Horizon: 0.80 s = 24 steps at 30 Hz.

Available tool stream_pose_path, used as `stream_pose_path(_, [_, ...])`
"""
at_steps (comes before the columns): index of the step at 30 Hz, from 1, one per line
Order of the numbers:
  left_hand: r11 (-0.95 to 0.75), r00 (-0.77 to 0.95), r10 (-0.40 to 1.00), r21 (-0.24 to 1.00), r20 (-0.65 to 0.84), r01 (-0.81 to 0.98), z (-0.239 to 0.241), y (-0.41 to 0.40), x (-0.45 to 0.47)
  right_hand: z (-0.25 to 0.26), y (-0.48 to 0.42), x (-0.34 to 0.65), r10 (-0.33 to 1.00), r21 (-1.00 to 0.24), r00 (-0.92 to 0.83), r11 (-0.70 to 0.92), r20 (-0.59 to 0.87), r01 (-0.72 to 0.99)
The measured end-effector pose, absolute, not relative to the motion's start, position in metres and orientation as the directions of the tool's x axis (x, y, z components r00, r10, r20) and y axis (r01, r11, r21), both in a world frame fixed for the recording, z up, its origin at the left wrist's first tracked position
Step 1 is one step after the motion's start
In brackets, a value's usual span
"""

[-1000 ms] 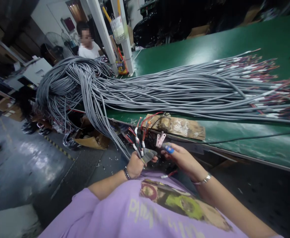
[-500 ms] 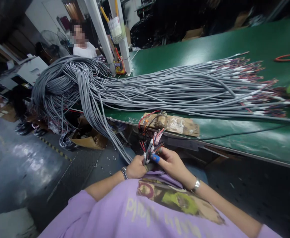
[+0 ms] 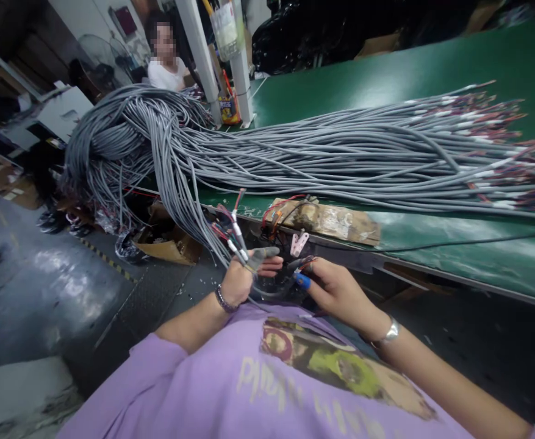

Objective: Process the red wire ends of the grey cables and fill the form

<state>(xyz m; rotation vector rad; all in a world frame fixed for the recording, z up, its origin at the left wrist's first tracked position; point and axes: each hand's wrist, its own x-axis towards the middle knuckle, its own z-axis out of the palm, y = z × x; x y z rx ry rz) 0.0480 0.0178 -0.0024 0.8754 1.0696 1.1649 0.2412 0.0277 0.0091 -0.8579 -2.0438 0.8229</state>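
My left hand (image 3: pixel 240 280) holds several grey cables in the crook of its thumb, its fingers stretched to the right. Their white-sleeved ends (image 3: pixel 236 228), with red and dark wires fanned out, stick up above the hand. Across a small gap, my right hand (image 3: pixel 344 299) pinches the thin coloured wires (image 3: pixel 304 264) at one cable's end between thumb and finger. Blue tape (image 3: pixel 302 281) wraps the right thumb. That cable loops low between the hands, partly hidden. Just beyond the fingers, a pink clip (image 3: pixel 299 244) sits at the bench edge.
A large bundle of grey cables (image 3: pixel 294 152) lies along the green bench (image 3: pixel 450 235), draping over its left end. A taped cardboard piece (image 3: pixel 340 222) sits at the front edge. A white post (image 3: pixel 242 79) stands behind; a person (image 3: pixel 166 73) is beyond. An open carton (image 3: pixel 169 241) is below.
My hands have moved apart. The left went left and up with its cables, while the right shifted right with one cable's wires. The pink clip now shows plainly. The view has shifted.
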Motion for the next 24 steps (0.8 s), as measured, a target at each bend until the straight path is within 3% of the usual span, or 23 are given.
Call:
stream_pose_path(4, [0.122,0.218,0.971,0.985,-0.094,-0.121,0.004,0.013,0.066,0.014,0.025,0.244,0.752,-0.767,-0.535,0.583,0.384,0.269])
stream_pose_path(9, [0.18,0.284,0.945,0.983,-0.162,-0.036,0.015,0.01,0.074,0.022,0.022,0.238,0.808,-0.851,-0.521,0.457,0.276,0.257])
stream_pose_path(12, [0.237,0.25,0.937,0.97,-0.243,0.053,0.015,0.007,0.071,0.025,0.02,0.23,0.839,-0.917,-0.511,0.336,0.187,0.215])
stream_pose_path(18, [0.17,0.103,0.975,0.963,-0.195,0.208,0.0,0.004,0.063,0.011,0.025,0.226,0.961,-0.976,-0.271,0.107,0.053,0.19])
stream_pose_path(21, [0.191,0.174,0.958,0.96,-0.228,0.205,-0.005,0.005,0.06,0.004,0.028,0.227,0.968,-0.982,-0.25,0.066,0.02,0.177])
stream_pose_path(24, [0.27,0.32,0.896,0.949,-0.309,0.161,-0.005,0.009,0.057,0.002,0.032,0.227,0.941,-0.992,-0.339,0.046,0.003,0.119])
